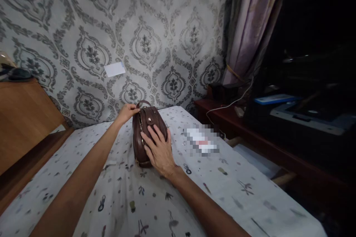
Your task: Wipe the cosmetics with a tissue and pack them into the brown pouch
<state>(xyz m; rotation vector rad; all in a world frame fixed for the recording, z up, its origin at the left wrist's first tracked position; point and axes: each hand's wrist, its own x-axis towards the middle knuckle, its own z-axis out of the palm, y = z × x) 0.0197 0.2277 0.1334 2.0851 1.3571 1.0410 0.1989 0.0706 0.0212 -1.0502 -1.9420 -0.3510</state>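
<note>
A dark brown leather handbag [148, 129] stands on the patterned white bedsheet [116, 192], its carry handle [144, 102] arching at the far end. A zipper [141, 126] runs along its left side, and a round metal stud [150, 119] shows on a tab near the top. My left hand [128, 114] is closed in a pinch at the bag's upper left edge, close to the zipper's far end. What lies between those fingertips is too small to make out. Spread flat over the bag's near right face is my right hand [160, 152], fingers apart, hiding part of the leather.
To the right on the sheet lies a pixelated white item [201, 140]. A dark red desk [230, 118] with a cable [236, 100] borders the bed's right side. A wooden headboard-like panel [27, 118] rises at left. Patterned wallpaper [172, 44] covers the wall behind.
</note>
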